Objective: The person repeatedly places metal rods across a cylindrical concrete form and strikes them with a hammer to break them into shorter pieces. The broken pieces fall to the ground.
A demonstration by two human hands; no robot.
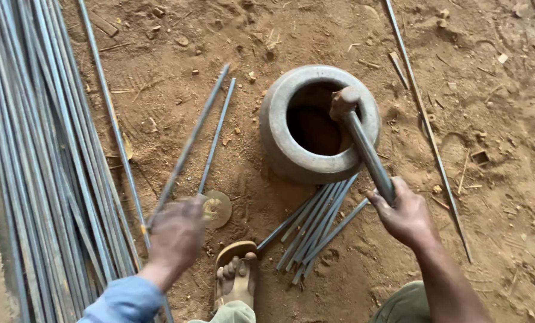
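While the head camera looks straight down at a dirt floor, both of the person's hands are raised over it. Left hand: blurred, seen from the back, fingers curled shut around the near end of a thin metal rod; a blue sleeve covers the forearm, which enters from the bottom edge. The rod's long axis runs diagonally, from the hand up and to the right, and its far tip points toward the upper middle of the view. A second thin rod lies just beside it, nearly parallel, on the floor.

Right hand: bare forearm entering from the lower right, fingers clamped around the lower end of a hammer handle. The handle's long axis slopes up and to the left; the hammer head sits at the rim of a round metal pot, over its dark opening. The pot stands upright on the floor, mouth upward.

Between the pot and the right hand lies a bundle of short cut rods, fanned toward the lower left. A stack of long rods fills the left side. A sandalled foot rests at the bottom centre, near a small round disc.
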